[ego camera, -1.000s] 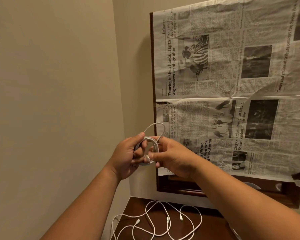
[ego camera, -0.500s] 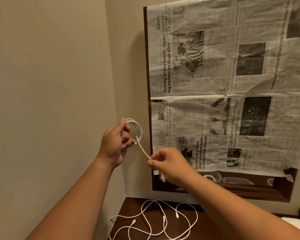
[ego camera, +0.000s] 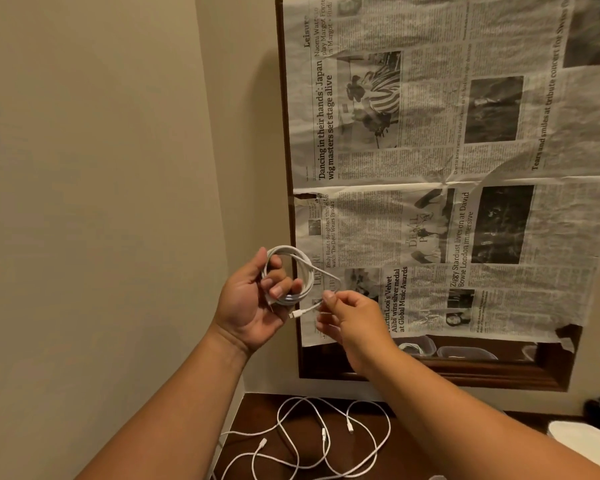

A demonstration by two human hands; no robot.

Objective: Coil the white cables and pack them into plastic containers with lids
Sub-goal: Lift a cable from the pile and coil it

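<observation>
- Coiled cable (ego camera: pixel 307 275), centre: smooth white plastic, slight sheen.
- Loose cables (ego camera: pixel 323 434), lower centre: same smooth white plastic.
- Tabletop (ego camera: pixel 260 414), bottom: dark polished wood.
- Newspaper (ego camera: pixel 430 161), upper right: matt, creased paper.
- Frame (ego camera: pixel 447 372), beneath: dark glossy wood.
- Wall (ego camera: pixel 84 168), left: matt paint.

Newspaper (ego camera: pixel 465 168) taped over a frame at upper right, sideways headlines "Leisure", "'Dancing in their hands': Japan wig masters set stage alive", "Ziggy Stardust lives on at David Bowie London immersive", "Tears and smiles at tribute concert", "Global Music Awards"

Beige walls (ego camera: pixel 94 168) meet beside a newspaper-covered (ego camera: pixel 465 168) dark wooden frame (ego camera: pixel 430 374).
</observation>
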